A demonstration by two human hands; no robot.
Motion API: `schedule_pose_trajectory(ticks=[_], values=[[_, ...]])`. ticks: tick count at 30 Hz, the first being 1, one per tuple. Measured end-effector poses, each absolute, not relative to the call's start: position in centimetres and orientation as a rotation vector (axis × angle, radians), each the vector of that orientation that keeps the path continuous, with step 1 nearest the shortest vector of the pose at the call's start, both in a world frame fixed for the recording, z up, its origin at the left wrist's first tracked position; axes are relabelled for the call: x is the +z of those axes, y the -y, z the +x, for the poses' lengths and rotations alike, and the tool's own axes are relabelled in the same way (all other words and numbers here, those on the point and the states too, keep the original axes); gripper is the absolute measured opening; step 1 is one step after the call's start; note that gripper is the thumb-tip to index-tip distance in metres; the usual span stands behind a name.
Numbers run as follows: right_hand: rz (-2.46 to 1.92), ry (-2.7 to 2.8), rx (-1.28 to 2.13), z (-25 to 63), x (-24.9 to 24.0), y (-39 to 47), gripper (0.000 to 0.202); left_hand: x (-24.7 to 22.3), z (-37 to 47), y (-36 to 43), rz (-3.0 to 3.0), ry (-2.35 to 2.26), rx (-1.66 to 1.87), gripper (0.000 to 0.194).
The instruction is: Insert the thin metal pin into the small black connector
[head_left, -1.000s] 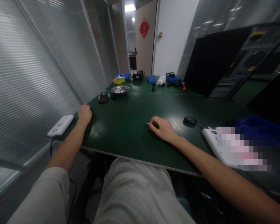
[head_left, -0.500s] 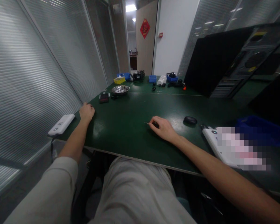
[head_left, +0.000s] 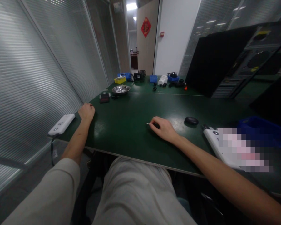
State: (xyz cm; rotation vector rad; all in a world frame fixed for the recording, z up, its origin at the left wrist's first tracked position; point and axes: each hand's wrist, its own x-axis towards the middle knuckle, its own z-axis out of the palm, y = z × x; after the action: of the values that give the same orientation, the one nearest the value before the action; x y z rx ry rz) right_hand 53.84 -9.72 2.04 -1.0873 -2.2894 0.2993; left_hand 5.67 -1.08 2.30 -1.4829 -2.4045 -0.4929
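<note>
On the green table [head_left: 121,125], my right hand [head_left: 163,128] is closed around a small dark tool [head_left: 156,125] with a thin metal tip that points left. Most of the tool is hidden by my fingers. My left hand [head_left: 86,112] rests near the table's left edge with its fingers curled in; whether anything is inside them cannot be seen. A white device [head_left: 62,125] with a cable lies to the left of that hand. Right of my right hand is a black oval case [head_left: 191,121].
Farther back stand a metal dish [head_left: 121,90], a dark box [head_left: 104,98], a yellow tray [head_left: 120,80] and blue bins [head_left: 153,78]. A large black computer case [head_left: 215,62] stands at the right, with a blue tray [head_left: 262,131] and a white device [head_left: 219,150] nearer.
</note>
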Motion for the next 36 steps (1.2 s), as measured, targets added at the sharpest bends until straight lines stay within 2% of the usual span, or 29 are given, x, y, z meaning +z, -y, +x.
schedule_pose_trajectory(ticks=[18, 22, 25, 29, 33, 36], values=[[-1.094, 2.297, 0.308, 53.9, 1.9, 9.7, 0.016, 0.9, 4.0, 0.2, -1.540, 2.342, -0.478, 0.042], [-1.105, 2.293, 0.302, 53.9, 1.9, 9.7, 0.017, 1.6, 4.9, 0.2, -1.721, 2.237, -0.628, 0.039], [-1.116, 2.302, 0.306, 53.9, 1.9, 9.6, 0.016, 2.3, 8.8, 0.4, -1.984, 2.111, -0.859, 0.038], [-1.142, 2.295, 0.296, 53.9, 2.0, 9.6, 0.016, 2.5, 18.9, 1.9, -2.593, 1.794, -1.123, 0.042], [-1.218, 2.268, 0.236, 54.1, 2.0, 9.6, 0.016, 1.9, 27.9, 4.7, -3.201, 1.388, -1.052, 0.047], [-1.287, 2.270, 0.199, 54.3, 2.0, 9.5, 0.015, 1.7, 30.1, 6.1, -3.318, 1.299, -1.014, 0.046]])
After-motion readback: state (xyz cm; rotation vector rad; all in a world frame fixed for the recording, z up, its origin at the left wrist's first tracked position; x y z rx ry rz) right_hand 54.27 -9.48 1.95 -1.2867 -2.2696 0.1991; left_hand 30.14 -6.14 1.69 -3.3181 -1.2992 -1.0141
